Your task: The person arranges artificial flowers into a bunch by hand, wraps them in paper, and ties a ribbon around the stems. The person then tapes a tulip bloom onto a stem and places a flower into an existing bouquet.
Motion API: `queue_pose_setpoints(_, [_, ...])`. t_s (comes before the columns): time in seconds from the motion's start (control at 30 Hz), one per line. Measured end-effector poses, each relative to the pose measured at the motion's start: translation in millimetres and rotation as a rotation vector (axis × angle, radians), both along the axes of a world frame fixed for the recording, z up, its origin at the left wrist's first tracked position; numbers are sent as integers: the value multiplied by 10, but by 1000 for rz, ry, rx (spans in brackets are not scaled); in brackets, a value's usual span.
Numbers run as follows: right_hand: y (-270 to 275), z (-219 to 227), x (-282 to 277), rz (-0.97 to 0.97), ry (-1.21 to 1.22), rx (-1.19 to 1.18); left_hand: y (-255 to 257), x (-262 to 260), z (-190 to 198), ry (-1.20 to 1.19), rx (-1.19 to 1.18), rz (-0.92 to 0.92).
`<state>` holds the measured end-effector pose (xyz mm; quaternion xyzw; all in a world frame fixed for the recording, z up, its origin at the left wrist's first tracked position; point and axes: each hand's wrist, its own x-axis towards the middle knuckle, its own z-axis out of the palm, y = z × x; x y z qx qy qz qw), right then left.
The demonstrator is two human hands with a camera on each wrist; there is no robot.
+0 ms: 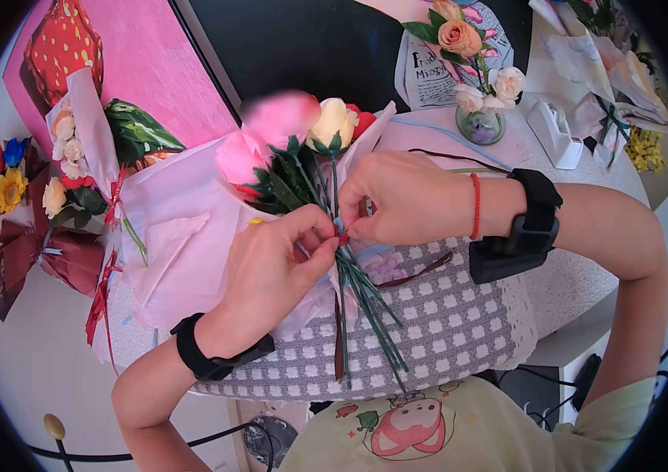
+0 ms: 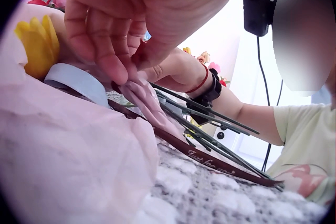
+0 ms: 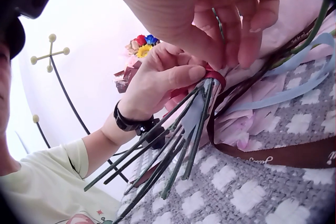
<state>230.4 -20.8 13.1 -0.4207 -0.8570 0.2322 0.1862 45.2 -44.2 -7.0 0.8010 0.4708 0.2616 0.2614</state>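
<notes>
Pink and cream flowers (image 1: pixel 332 124) lie in pale pink wrapping paper (image 1: pixel 169 212), their green stems (image 1: pixel 369 315) pointing toward the person. A red ribbon (image 3: pixel 216 77) circles the stems where both hands meet. My left hand (image 1: pixel 271 259) pinches the band between thumb and curled fingers. From the other side, my right hand (image 1: pixel 413 197) has its thumb and index finger together at the same band; its fingertips are partly hidden. Printed brown ribbon (image 3: pixel 273 153) trails below the stems in the right wrist view. A light blue ribbon (image 2: pixel 79 82) curls beside the paper in the left wrist view.
Wrapped bouquets (image 1: pixel 66 252) stand at the left beside a pink picture (image 1: pixel 153 63). Behind the hands are a glass vase (image 1: pixel 479 128) of flowers and a white holder (image 1: pixel 556 134). Grey-and-white checked cloth (image 1: pixel 460 315) covers the near table edge.
</notes>
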Motion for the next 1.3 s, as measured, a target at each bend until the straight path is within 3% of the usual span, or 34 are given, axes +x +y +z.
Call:
queue_pose_setpoints(0.17, [6,-6,-18,-40,-26,-11,-5,-5,32,20,-1,-1])
queue_pose_setpoints(0.37, [80,-55,44,70,32,-80,17,-85,47,-172,-217,-93])
queue_pose_setpoints(0.57, [74,-28,35,92,-11,-108,4,-136,51,-163,-145,-154])
queue_pose_setpoints(0.67, [70,-28,23,113,12,-98,3,-133,49,-43,-10,-153])
queue_pose_setpoints(0.93, [83,-23,32,156,58,-103,-47,-25,94,76,132,-46])
queue_pose_setpoints(1.17, [42,-24,5,130,126,-193,-58,-5,73,145,277,-56])
queue_pose_setpoints(1.3, [59,-67,7,139,125,-76,-61,-1,49,120,301,-63])
